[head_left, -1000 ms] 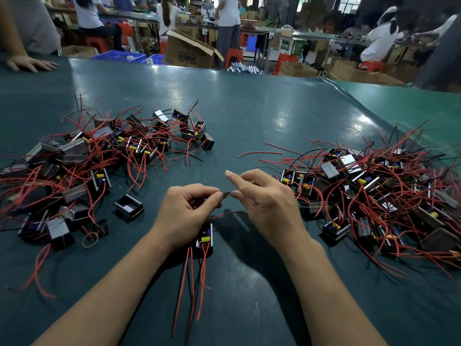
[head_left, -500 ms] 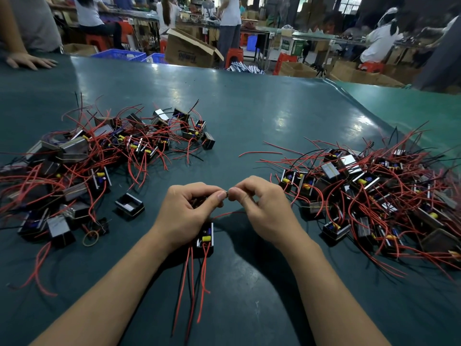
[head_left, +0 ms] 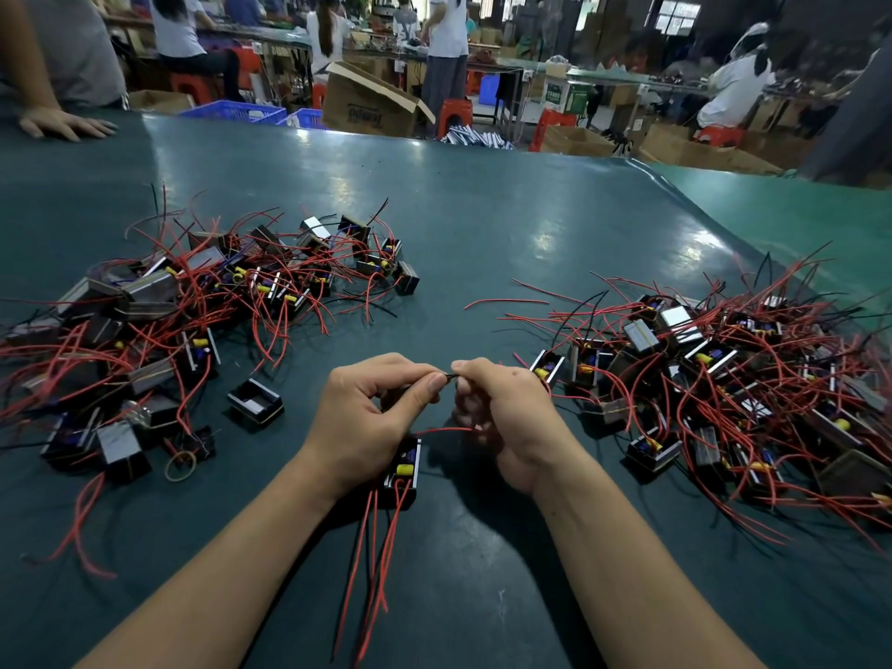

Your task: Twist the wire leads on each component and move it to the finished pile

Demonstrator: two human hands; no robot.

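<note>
My left hand and right hand pinch 1 black wire together above the component.

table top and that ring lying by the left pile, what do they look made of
Table top: looks like a dark green rubber or vinyl mat, smooth and semi-gloss; it mirrors the ceiling lights in soft patches. Ring: probably a tan rubber band, a thin, matte, slightly uneven loop lying flat.

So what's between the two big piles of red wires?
In the head view, both hands, left hand and right hand, pinching a wire lead over a component.
</note>
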